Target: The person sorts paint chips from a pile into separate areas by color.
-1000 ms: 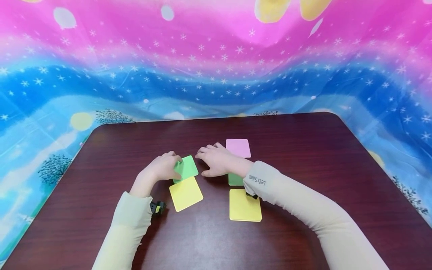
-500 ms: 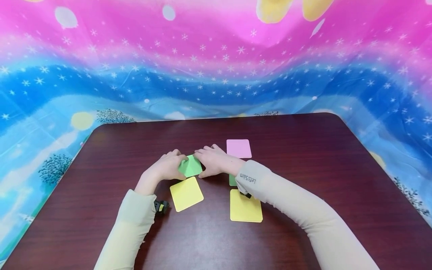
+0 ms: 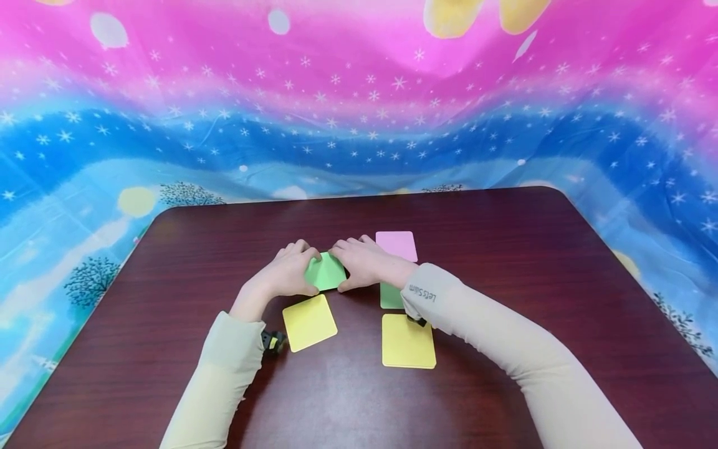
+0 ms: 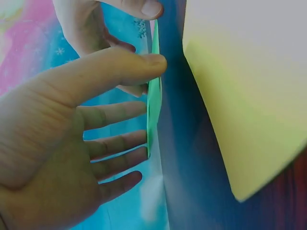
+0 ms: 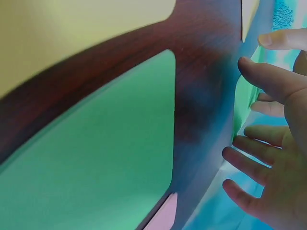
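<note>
Both hands pinching one card
The left hand (image 3: 283, 274) and right hand (image 3: 361, 265) are gripping the thin, light, bendy green square card (image 3: 325, 273) by opposite edges.

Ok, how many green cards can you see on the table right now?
2. One green card is held between the left hand and right hand; the other green card lies partly under the right sleeve. More could be hidden beneath the arms.

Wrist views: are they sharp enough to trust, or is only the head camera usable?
Head view: evenly lit and sharp, with wide-angle bowing at the table edges. Left wrist view: soft close up, the green card seen edge-on, the yellow card blurred and washed out. Right wrist view: cards and tabletop smeared, the right hand fairly clear.
</note>
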Available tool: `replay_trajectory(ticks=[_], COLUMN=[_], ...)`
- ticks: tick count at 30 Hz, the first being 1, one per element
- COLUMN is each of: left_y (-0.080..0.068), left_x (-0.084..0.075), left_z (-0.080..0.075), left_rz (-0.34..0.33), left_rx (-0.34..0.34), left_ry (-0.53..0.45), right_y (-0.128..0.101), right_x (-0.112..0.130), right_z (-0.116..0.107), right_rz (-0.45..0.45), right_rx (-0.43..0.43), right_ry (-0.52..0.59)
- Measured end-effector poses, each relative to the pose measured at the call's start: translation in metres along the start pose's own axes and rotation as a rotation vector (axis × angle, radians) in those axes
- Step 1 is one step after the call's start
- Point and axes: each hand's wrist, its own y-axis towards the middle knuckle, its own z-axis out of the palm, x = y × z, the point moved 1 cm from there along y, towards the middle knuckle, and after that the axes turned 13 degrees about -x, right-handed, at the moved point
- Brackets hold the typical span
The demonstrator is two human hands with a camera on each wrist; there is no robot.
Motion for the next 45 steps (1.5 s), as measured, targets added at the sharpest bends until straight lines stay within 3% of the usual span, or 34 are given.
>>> replay_trajectory(ticks=[16, 24, 35, 45], left_y=[0.017, 0.021, 0.024, 0.032], left_x=[-0.039, -0.058, -0.071, -0.088], left_z=[0.005, 0.011, 0.021, 0.033], left_rz=[0.152, 0.211, 0.239, 0.273], left_rx=[-0.011, 0.015, 0.037, 0.066], left_ry=[0.029, 0.026, 0.024, 0.046], right_y=[-0.039, -0.066, -0.094, -0.113], right_x=[-0.027, -0.036, -0.048, -0.059], right_z=[-0.013, -0.017, -0.013, -0.005], right_rz=[0.038, 0.079, 0.118, 0.171], right_rx=[-0.064, -0.098, -0.149, -0.116], right_ry=[0.063, 0.092, 0.116, 0.148])
